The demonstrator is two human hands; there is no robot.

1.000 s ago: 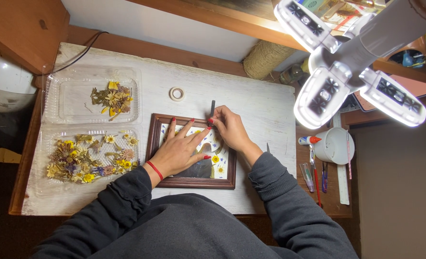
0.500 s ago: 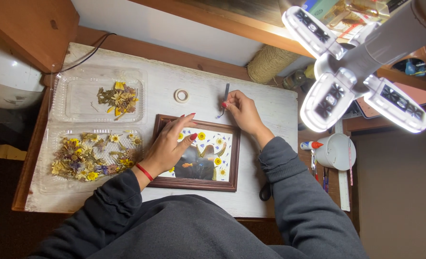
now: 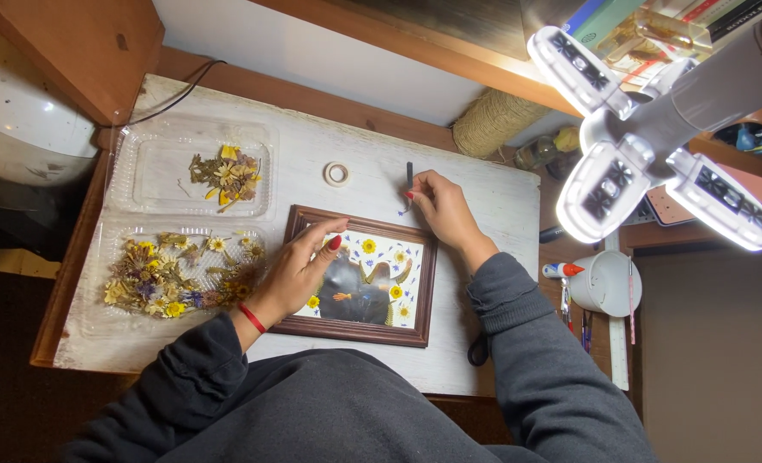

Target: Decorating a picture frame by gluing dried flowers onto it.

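**Desk:** Report what changed

**Remote operator:** A second ago I had both hands over the dark brown wooden picture frame (image 3: 360,276). Now the right hand (image 3: 439,206) has drawn back past the frame's top edge onto the whitewashed wooden tabletop (image 3: 484,343). It pinches slim dark tweezers (image 3: 409,182) between thumb and fingertips, tips pointing down at the board. Whether the tips grip anything, I cannot tell. The left hand (image 3: 302,267) has stayed on the frame's left side, fingers loosely spread and flat against the glass, steadying it. My judgement: one placement inside the frame is finished and the tweezers are off the artwork

**Desk:** Counts

**Remote operator:** One frame, lying flat at centre of the table, pressed yellow flowers showing inside; I count about six, though the left hand hides part. Two clear plastic trays: the upper tray (image 3: 141,171) with a small clump of dried flowers, the lower tray (image 3: 115,326) heaped with them. One small roll of tape (image 3: 337,174), well apart from the frame. One pair of tweezers. One white multi-panel lamp (image 3: 647,163) overhead
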